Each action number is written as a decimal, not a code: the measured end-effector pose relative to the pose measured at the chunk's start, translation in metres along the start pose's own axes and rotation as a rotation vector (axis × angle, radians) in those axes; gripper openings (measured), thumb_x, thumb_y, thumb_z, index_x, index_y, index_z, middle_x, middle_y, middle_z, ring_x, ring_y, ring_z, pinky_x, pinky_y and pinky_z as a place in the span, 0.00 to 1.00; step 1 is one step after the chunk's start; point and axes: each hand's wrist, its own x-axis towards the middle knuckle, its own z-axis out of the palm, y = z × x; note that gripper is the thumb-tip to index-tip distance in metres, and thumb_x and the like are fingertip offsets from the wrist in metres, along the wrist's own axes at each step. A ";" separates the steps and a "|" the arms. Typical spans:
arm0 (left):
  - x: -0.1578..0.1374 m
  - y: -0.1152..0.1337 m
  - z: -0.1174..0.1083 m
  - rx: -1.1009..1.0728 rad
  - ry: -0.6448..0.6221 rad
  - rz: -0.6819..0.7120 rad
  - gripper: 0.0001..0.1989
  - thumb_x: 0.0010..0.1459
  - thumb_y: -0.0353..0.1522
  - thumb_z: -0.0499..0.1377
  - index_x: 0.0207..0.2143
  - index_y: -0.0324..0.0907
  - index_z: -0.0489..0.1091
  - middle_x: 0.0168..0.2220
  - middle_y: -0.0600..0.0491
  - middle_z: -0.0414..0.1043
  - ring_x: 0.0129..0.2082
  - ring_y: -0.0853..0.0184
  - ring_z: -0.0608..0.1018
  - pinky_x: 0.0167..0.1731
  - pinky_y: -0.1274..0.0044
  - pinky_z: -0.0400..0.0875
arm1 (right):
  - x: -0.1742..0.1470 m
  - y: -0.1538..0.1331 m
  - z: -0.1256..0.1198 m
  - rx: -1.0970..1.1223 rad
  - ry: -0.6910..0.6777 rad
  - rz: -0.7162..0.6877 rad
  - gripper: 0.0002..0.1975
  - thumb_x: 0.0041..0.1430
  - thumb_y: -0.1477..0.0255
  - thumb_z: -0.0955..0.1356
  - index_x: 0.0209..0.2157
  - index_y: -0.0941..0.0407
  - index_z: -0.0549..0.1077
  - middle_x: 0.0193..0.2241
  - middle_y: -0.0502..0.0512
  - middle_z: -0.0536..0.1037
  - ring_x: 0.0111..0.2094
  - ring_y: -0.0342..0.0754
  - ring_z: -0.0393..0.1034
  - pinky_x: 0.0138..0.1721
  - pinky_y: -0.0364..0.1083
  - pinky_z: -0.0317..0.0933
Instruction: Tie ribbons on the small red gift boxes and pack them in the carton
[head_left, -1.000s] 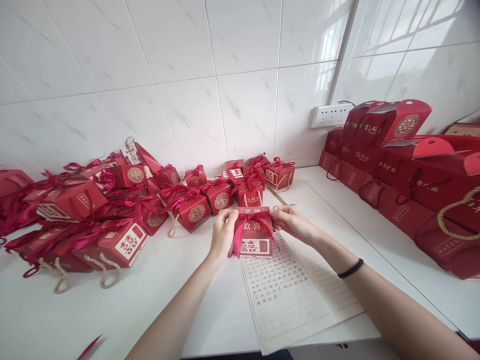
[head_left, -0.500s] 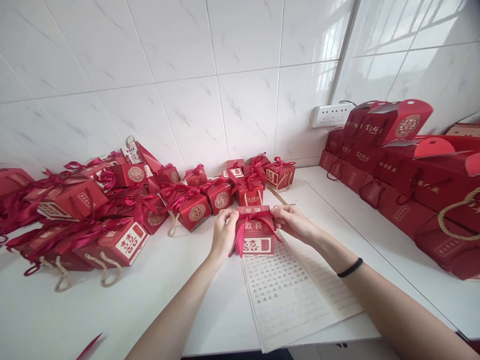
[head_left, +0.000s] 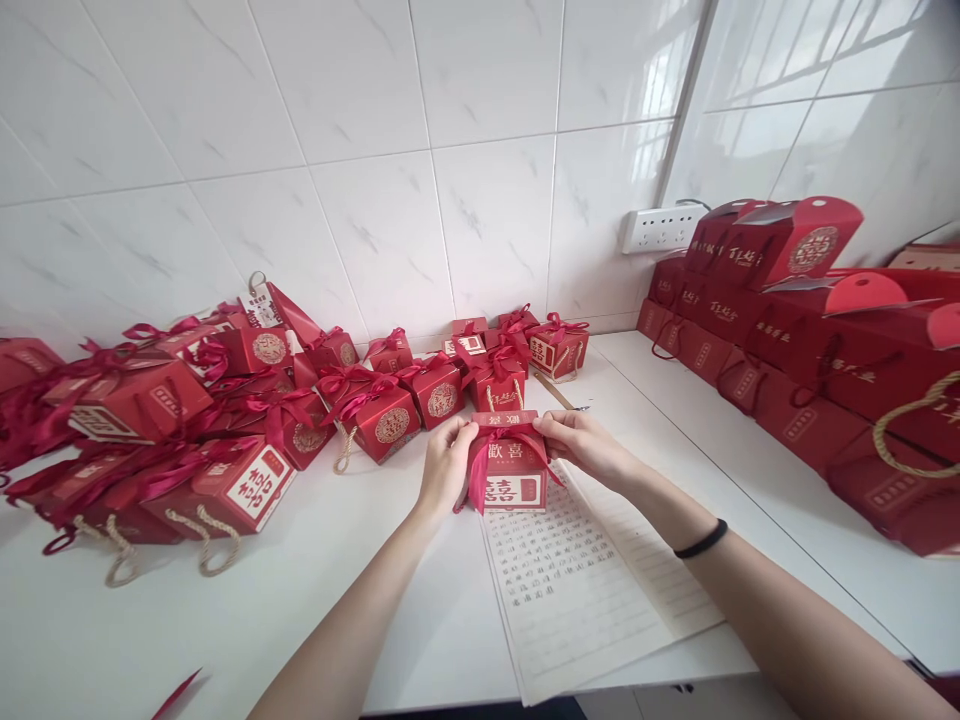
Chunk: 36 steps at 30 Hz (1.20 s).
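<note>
A small red gift box (head_left: pixel 517 490) with gold lettering and a white label stands upright on the open notebook's far end. Around its upper part runs a dark red ribbon (head_left: pixel 499 440) tied in a bow, with a tail hanging down the front. At the box's left side, my left hand (head_left: pixel 446 460) pinches the ribbon's left loop between thumb and finger. My right hand (head_left: pixel 574 440) pinches the loop on the other side, near the top edge. The fingertips partly cover both loops. A black band circles my right wrist.
Under the box lies a handwritten notebook (head_left: pixel 577 600). Finished-looking red boxes with bows (head_left: pixel 225 490) are heaped at the left and along the tiled wall. Stacked red boxes (head_left: pixel 787 370) line the right, below a white power strip (head_left: pixel 660 230). A ribbon scrap (head_left: pixel 176 695) lies at front left.
Both hands keep their pinch on the bow. The right hand has shifted slightly left, and the right loop looks shorter. The box stays in place; the view has shifted slightly.
</note>
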 end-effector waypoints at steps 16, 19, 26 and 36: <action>-0.009 0.002 0.005 0.146 0.064 0.123 0.18 0.54 0.38 0.52 0.16 0.42 0.50 0.18 0.59 0.50 0.22 0.72 0.57 0.24 0.78 0.52 | -0.031 -0.012 0.032 -1.047 0.214 -1.020 0.13 0.60 0.61 0.65 0.36 0.58 0.68 0.34 0.58 0.72 0.39 0.51 0.66 0.41 0.52 0.61; -0.009 0.003 0.005 0.144 0.074 0.136 0.18 0.54 0.37 0.51 0.16 0.42 0.48 0.17 0.59 0.49 0.22 0.72 0.57 0.24 0.78 0.53 | -0.037 -0.003 0.053 -1.269 -0.019 -1.141 0.13 0.62 0.65 0.64 0.43 0.61 0.68 0.40 0.61 0.73 0.45 0.53 0.66 0.48 0.56 0.59; -0.007 0.002 0.002 0.115 0.128 0.152 0.13 0.52 0.35 0.53 0.19 0.42 0.52 0.21 0.58 0.56 0.26 0.71 0.64 0.30 0.78 0.61 | -0.033 0.006 0.052 -1.209 -0.020 -1.128 0.09 0.63 0.82 0.60 0.42 0.63 0.69 0.37 0.60 0.73 0.42 0.50 0.67 0.42 0.49 0.66; -0.002 0.009 0.001 0.223 -0.133 0.277 0.07 0.52 0.33 0.56 0.29 0.42 0.73 0.46 0.49 0.69 0.50 0.62 0.71 0.53 0.68 0.62 | -0.036 0.005 0.059 -1.107 0.022 -1.227 0.09 0.63 0.82 0.61 0.41 0.63 0.70 0.35 0.60 0.76 0.39 0.49 0.70 0.40 0.48 0.69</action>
